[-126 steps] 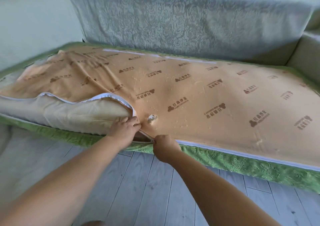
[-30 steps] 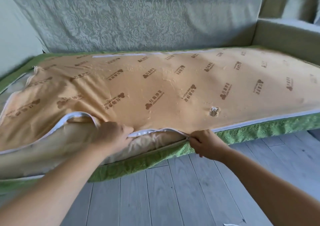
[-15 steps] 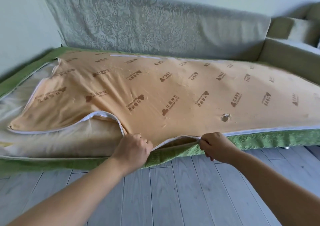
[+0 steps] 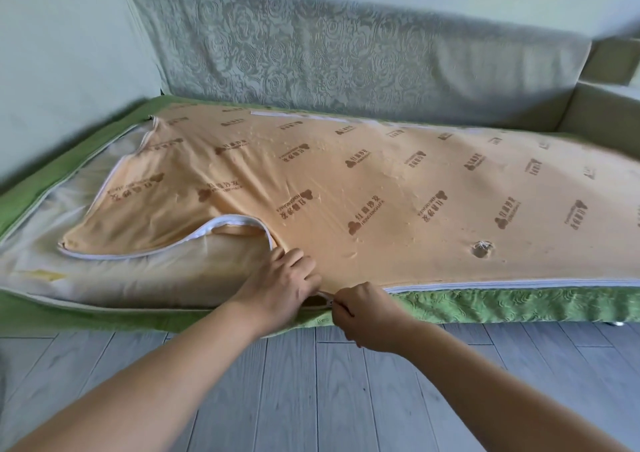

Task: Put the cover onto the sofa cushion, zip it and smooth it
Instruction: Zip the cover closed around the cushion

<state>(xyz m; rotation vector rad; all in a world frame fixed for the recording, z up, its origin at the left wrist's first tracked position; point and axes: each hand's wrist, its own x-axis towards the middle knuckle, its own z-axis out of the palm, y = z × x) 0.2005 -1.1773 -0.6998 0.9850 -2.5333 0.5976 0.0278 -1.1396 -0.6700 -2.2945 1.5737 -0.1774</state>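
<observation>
Two hands meet at the cushion's (image 4: 145,278) front edge on the sofa (image 4: 311,53). The left hand (image 4: 280,280) presses the orange cover (image 4: 381,181) flat, fingers together. The right hand (image 4: 360,309) has its grip pinched on the zipper (image 4: 502,283) pull. Brown logos repeat "HONGXINGHAFA" beside Chinese characters too small to read.

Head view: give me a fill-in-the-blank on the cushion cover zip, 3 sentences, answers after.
1. The right hand pinches the zipper at the cushion's front edge, while the left hand presses down the ____ cover panel beside it.
2. To the right of the hands the zipper is ____.
3. Toward the left end, the pale inner cushion is still ____.

Missing words: orange; closed; exposed
</observation>
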